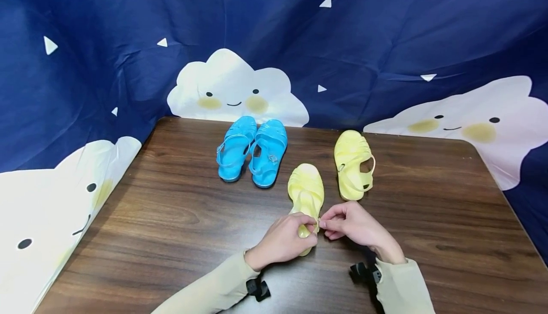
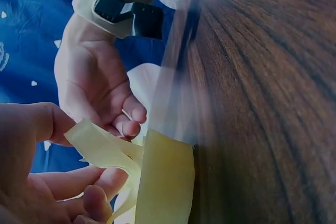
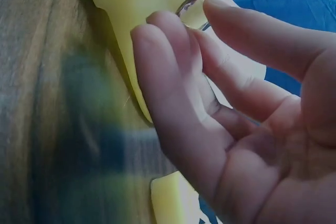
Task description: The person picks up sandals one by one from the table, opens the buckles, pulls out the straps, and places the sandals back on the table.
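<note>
A yellow jelly sandal (image 1: 306, 183) lies on the table, toe pointing away, with both hands at its heel end. My left hand (image 1: 283, 239) pinches the sandal's ankle strap (image 2: 100, 145), which stands up from the heel in the left wrist view. From the right side, my right hand (image 1: 357, 223) pinches at the small metal buckle (image 3: 189, 6) between thumb and index finger. Its other fingers are bent beside the sandal's side. The left fingers partly cover the heel in the head view.
The second yellow sandal (image 1: 352, 154) sits farther back to the right. Two blue sandals (image 1: 241, 131) stand side by side at the back of the wooden table (image 1: 171, 223). A blue curtain (image 1: 364, 33) with cloud prints hangs behind the table and at its sides.
</note>
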`<state>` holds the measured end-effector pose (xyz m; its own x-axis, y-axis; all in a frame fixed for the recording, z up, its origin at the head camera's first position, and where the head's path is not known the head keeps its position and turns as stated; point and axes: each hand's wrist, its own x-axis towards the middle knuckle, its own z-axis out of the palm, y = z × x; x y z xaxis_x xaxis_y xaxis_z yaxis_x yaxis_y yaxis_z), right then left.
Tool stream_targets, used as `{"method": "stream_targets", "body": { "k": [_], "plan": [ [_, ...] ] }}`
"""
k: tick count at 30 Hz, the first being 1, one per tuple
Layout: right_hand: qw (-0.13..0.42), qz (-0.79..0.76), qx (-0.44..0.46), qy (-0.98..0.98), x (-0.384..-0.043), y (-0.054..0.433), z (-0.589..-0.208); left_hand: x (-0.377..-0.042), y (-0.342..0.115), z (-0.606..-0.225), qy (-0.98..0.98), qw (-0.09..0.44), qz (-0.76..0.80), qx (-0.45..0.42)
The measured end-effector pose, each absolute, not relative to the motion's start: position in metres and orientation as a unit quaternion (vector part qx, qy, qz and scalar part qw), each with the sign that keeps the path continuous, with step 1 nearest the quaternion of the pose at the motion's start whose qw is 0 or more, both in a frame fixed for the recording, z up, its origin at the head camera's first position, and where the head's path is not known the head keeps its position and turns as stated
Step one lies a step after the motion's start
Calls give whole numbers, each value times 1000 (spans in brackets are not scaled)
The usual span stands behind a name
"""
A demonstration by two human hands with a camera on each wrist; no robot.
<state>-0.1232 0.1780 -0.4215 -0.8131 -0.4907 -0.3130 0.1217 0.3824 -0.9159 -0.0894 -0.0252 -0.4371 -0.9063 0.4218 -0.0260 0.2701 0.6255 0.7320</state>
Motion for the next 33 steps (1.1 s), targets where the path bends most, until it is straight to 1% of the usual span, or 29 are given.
{"method": "stream_targets", "body": {
  "k": [16,22,33],
  "plan": [
    [272,-538,-117,789,-124,177,-425,-92,-29,-435,887,111,397,207],
    [261,-532,-122,796,-125,175,-429,-93,-30,-434,885,115,399,209],
    [229,-491,-89,836,-123,161,-435,-94,-31,-434,882,120,402,215]
  ]
}}
